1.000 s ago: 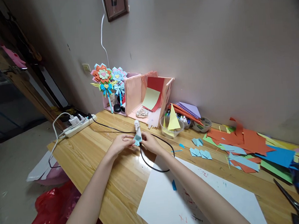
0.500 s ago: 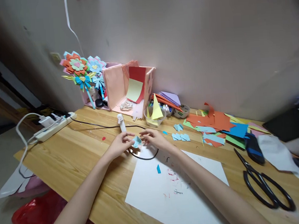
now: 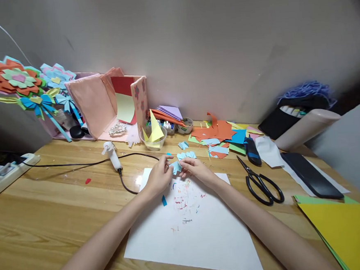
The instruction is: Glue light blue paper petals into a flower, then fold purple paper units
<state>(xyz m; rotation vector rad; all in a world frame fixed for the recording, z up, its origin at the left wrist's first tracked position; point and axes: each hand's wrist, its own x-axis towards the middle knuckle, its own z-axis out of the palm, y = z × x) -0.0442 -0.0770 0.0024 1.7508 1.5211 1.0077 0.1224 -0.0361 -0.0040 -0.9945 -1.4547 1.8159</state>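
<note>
Between my two hands is a small light blue folded paper piece (image 3: 176, 167), held just above the far edge of a white paper sheet (image 3: 194, 245). My left hand (image 3: 160, 175) pinches its left side. On the other side, the fingers of my right hand (image 3: 197, 171) are closed on its right edge. Just beyond lie more light blue folded pieces (image 3: 186, 155), with another folded piece (image 3: 183, 145) behind them. A darker blue scrap (image 3: 164, 200) rests on the sheet near my left wrist. Colored marks dot the sheet's surface.
A white hot glue gun (image 3: 114, 158) with a black cord stands left of my hands. Black-handled scissors (image 3: 260, 183) lie to the right, near paper scraps (image 3: 218, 132). At the back are a pink box (image 3: 94, 104), paper flowers (image 3: 18, 78) and a clear bowl (image 3: 154, 143).
The view has swung to the right, bringing a phone and yellow paper into sight. Both hands have moved from beside the glue gun to over the white sheet, still with the blue piece.
</note>
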